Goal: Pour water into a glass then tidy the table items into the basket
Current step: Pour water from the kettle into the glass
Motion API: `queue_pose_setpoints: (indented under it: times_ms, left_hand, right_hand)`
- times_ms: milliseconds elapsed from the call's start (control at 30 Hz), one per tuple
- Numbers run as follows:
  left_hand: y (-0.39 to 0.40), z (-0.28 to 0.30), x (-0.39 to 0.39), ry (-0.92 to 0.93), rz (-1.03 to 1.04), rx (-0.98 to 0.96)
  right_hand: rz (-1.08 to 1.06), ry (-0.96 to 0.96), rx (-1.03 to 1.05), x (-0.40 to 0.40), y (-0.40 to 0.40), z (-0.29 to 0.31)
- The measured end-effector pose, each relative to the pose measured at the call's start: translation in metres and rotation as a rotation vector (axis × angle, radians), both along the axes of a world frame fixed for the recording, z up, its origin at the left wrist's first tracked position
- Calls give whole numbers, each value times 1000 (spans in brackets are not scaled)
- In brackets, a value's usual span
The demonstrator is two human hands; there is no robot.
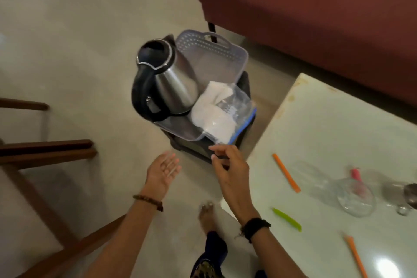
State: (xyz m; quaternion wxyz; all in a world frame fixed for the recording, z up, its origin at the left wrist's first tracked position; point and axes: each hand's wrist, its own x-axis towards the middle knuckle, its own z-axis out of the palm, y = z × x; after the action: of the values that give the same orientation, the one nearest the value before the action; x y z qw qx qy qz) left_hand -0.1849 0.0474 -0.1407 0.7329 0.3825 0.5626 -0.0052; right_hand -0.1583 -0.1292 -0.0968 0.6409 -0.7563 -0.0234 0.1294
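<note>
Open basket (225, 52) corner behind kettle (171, 79) and bag (216, 115); 3 sticks, glass (356, 196) scattered across table (338, 119).

Pale tiled floor (79, 36), maroon sofa (316, 11), wooden chair frame (45, 151), glossy white table (327, 124).

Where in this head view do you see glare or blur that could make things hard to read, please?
Head view: a bright glare spot on the table near the bottom right; the glass is smeared by motion blur; the left hand shows blurred fingertips; the kettle stays fairly sharp.
</note>
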Motion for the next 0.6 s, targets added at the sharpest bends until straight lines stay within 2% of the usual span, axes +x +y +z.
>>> queue_pose_setpoints:
  times_ms: [233,400,467,600]
  left_hand:
    - [114,-5,78,-22,-126,265]
    - [140,-15,113,-86,-251,253]
    - [143,-20,118,-86,-252,261]
    - [145,-29,119,-65,-246,310]
  right_hand:
    - [144,41,41,63,130,-3]
    - [259,106,90,86,188,-20]
    - [196,133,162,83,205,-27]
    - [-121,50,281,83,226,-24]
